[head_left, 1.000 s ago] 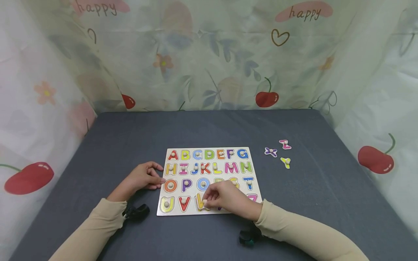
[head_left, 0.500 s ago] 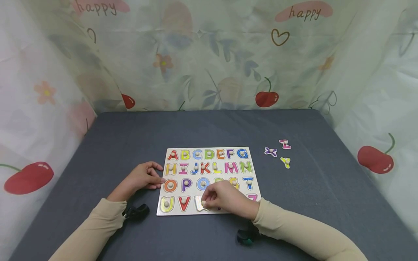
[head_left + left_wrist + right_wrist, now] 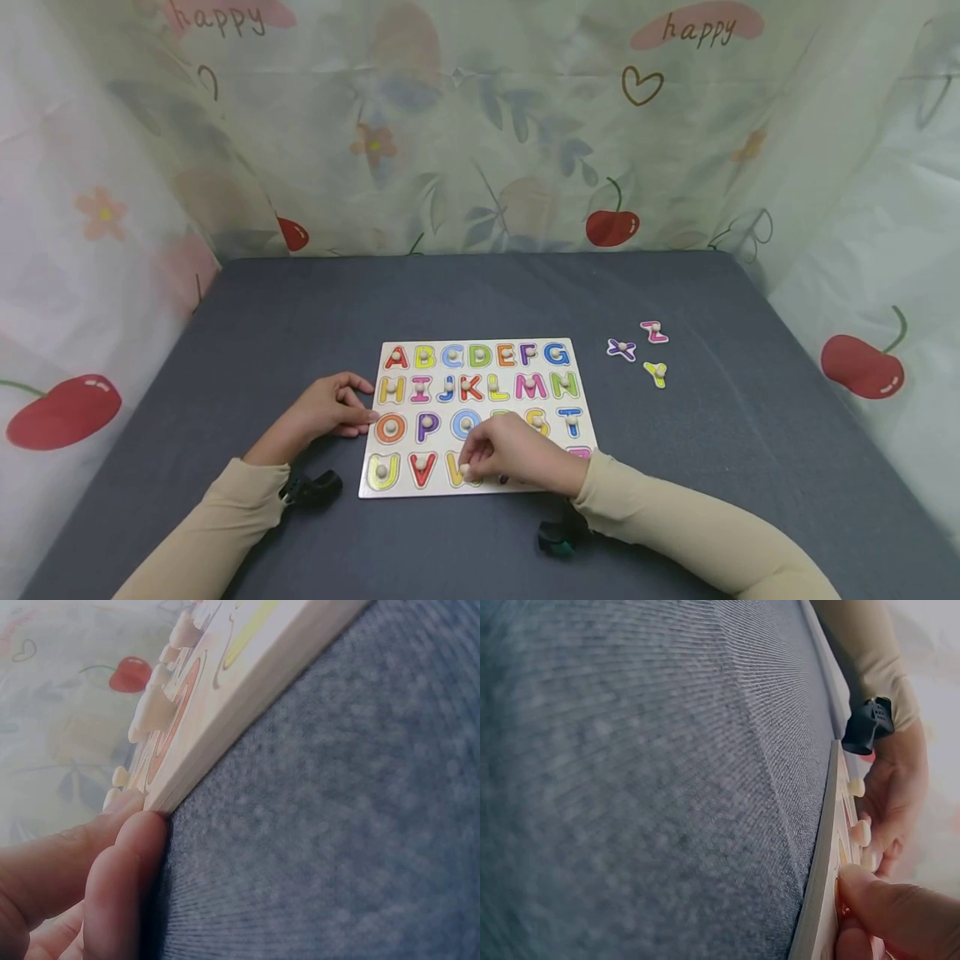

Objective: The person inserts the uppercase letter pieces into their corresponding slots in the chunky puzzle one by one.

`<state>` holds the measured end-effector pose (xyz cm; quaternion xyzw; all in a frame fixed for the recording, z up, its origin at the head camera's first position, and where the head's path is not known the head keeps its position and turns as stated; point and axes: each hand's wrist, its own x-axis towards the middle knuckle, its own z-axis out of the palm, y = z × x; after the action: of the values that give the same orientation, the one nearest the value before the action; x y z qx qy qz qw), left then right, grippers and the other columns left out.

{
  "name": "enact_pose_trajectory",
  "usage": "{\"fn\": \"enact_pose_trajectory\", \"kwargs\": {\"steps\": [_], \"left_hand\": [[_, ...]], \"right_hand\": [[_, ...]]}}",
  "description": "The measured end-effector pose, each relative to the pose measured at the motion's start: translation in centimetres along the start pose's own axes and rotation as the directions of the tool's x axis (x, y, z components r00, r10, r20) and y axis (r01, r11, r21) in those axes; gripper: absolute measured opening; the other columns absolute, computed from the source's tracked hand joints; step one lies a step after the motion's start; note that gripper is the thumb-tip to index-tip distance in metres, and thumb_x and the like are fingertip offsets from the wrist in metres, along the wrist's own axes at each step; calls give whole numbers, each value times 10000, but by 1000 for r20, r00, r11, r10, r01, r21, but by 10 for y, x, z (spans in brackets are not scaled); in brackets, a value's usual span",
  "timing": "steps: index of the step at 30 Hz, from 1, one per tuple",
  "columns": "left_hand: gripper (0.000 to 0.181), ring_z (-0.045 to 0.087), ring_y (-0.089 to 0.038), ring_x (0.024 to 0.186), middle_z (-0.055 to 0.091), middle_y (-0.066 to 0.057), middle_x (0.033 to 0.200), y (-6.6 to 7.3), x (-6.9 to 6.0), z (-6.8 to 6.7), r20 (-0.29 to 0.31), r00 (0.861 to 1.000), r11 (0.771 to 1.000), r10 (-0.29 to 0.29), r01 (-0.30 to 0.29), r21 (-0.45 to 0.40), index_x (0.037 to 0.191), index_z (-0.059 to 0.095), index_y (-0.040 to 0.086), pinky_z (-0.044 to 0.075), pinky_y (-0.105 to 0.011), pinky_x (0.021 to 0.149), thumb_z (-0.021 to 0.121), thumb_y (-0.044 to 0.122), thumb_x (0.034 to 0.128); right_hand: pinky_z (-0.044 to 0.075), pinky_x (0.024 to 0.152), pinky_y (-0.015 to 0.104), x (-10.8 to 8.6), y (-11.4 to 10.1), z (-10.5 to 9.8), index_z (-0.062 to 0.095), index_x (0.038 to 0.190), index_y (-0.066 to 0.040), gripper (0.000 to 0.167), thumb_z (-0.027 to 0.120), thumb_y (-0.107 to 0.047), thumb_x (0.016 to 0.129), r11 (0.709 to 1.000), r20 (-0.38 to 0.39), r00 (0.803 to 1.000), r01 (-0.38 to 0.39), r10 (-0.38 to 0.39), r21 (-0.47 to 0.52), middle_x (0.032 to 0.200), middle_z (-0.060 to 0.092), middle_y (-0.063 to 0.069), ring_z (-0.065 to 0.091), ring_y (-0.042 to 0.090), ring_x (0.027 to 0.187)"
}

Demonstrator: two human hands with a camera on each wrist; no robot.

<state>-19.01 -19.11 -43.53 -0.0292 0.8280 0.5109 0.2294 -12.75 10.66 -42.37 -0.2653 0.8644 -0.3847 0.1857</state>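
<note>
A wooden alphabet puzzle board (image 3: 441, 481) lies flat on the table with knobbed letters in its rows. My right hand (image 3: 513, 450) pinches the knob of the yellow W piece (image 3: 453, 472), which lies at its recess in the bottom row; whether it sits fully flush is hard to tell. That hand covers part of the lower right of the board. On the other side, my left hand (image 3: 326, 407) holds the board's left edge, its thumb (image 3: 82, 844) on top and a finger (image 3: 142, 840) against the side in the left wrist view.
Three loose letters lie right of the board: a purple X (image 3: 621, 349), a pink Z (image 3: 655, 332) and a yellow Y (image 3: 656, 375). A dark grey cloth (image 3: 480, 292) covers the table. Patterned curtains (image 3: 480, 125) enclose its back and sides.
The W piece was askew over its recess, then tilted up with its pale side showing, and now lies flatter there. My right hand shifted slightly left; the left hand stayed on the board.
</note>
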Motion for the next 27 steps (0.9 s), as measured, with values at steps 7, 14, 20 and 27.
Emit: {"fn": "enact_pose_trajectory", "kwargs": {"steps": [7, 14, 20, 27], "left_hand": [[555, 652, -96, 610, 611, -26, 735, -2, 1, 0, 1, 1000, 1000, 5, -5, -8, 1220, 496, -12, 554, -248, 547, 811, 134, 787], [543, 655, -105, 619, 614, -33, 742, -2, 1, 0, -4, 1000, 1000, -4, 4, -10, 1207, 506, 3, 556, -247, 555, 815, 136, 781], [539, 650, -102, 617, 612, -33, 744, 0, 1, 0, -10, 1000, 1000, -13, 13, -12, 1210, 506, 8, 555, -247, 556, 813, 133, 784], [541, 647, -97, 613, 615, -29, 742, -1, 0, 0, 0, 1000, 1000, -2, 2, -6, 1213, 498, -2, 555, -246, 557, 808, 135, 790]], "right_hand": [[458, 521, 177, 1, 4, 0, 718, 796, -139, 107, 782, -55, 779, 1000, 5, 1000, 6, -6, 23, 649, 633, -84, 562, 16, 585], [502, 581, 212, -6, 4, -11, 714, 918, -132, 195, 820, -100, 758, 997, -41, 999, -26, 29, 68, 806, 661, -40, 615, 60, 671], [524, 648, 227, -18, 9, -51, 691, 1046, -64, 294, 808, -123, 782, 996, -211, 976, -29, 46, 79, 942, 680, 74, 632, 96, 736], [551, 799, 353, -33, 42, -112, 626, 1194, -63, 360, 734, -174, 869, 968, -418, 875, -196, 245, 156, 1123, 640, 126, 641, 224, 937]]}}
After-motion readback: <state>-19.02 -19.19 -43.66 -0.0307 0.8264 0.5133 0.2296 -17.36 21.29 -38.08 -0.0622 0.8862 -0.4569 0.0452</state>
